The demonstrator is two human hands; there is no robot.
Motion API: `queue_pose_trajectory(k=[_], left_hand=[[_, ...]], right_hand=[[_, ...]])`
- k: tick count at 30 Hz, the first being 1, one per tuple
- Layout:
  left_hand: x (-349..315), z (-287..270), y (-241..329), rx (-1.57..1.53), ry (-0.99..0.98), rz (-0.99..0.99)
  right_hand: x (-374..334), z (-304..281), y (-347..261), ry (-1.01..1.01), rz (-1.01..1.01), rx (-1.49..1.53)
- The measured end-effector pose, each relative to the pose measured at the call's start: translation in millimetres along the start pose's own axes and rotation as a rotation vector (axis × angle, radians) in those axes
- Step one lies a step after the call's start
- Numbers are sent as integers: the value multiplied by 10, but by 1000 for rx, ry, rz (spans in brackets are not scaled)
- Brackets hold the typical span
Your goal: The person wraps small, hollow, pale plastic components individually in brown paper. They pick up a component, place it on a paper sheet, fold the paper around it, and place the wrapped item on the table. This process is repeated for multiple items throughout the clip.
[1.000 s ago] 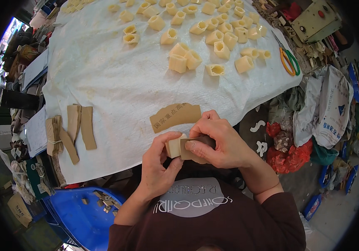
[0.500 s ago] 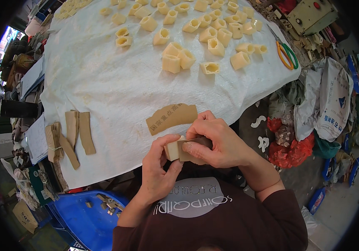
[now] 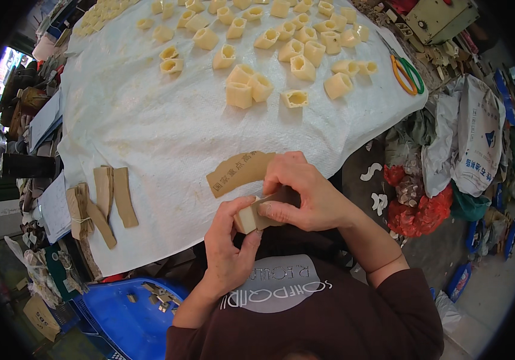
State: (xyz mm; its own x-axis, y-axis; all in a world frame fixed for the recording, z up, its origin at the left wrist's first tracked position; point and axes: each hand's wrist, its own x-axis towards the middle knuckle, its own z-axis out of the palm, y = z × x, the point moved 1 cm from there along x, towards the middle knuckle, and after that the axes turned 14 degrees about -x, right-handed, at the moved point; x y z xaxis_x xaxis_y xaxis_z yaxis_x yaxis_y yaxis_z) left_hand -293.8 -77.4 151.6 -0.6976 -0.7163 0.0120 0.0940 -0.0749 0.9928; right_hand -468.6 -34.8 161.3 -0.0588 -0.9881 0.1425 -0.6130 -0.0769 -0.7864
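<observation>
My left hand (image 3: 227, 249) is closed, its thumb and fingers gripping a small cream-coloured block (image 3: 247, 221) by its left side. A brown paper-like strip (image 3: 263, 222) lies against the block's right side. My right hand (image 3: 310, 195) pinches that strip, with the thumb in front and bent fingers behind; part of the strip is hidden under them. Just beyond my hands a curved brown strip (image 3: 235, 175) with dark print lies flat on the white sheet (image 3: 167, 138), its right end covered by my right hand.
Several hollow cream pieces (image 3: 238, 95) are spread across the far part of the table. Scissors (image 3: 406, 75) with orange and green handles lie at the right edge. Brown strips (image 3: 124, 197) rest at left, above a blue basin (image 3: 128, 324) holding small brownish pieces. Red bags (image 3: 422, 213) are at right.
My right-hand fingers have shifted slightly up and left, covering the right end of the printed strip. The left hand keeps its hold on the block. The whole view has shifted a little.
</observation>
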Motion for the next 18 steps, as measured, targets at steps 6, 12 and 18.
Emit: queue_pose_trajectory(k=[6,12,18], left_hand=[[4,42,29,-25,36,-27],[34,28,26,43,-87,-29],[25,84,18,-127,-59,-157]], right_hand=[[-4,15,-12,58,-124,-43],[-12,37,-2,25,-99,-32],[-37,63,-32,-20,-61,-11]])
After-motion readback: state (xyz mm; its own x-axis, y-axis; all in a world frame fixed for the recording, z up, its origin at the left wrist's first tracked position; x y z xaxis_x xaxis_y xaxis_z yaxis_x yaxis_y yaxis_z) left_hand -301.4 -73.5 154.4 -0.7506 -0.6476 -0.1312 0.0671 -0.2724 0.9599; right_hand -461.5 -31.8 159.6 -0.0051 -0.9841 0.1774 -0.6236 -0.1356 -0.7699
